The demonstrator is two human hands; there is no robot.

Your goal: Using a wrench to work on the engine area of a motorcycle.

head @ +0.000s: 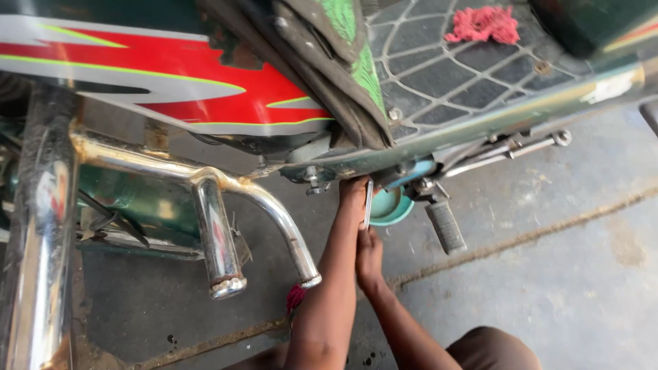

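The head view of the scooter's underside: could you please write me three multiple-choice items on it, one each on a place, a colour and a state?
1. Where does the pink rag lie?
A. on the ribbed floorboard mat
B. on the concrete floor
C. over the chrome guard bar

2. What colour is the small dish under the frame?
A. yellow
B. teal
C. white

3. What is the right hand doing?
A. hanging free
B. resting flat on the floor
C. gripping the lower end of a slim metal tool

Answers: 1 A, it sits on the mat; 2 B, its rim is blue-green; 3 C, fingers wrap the tool while the left hand reaches up to the frame.
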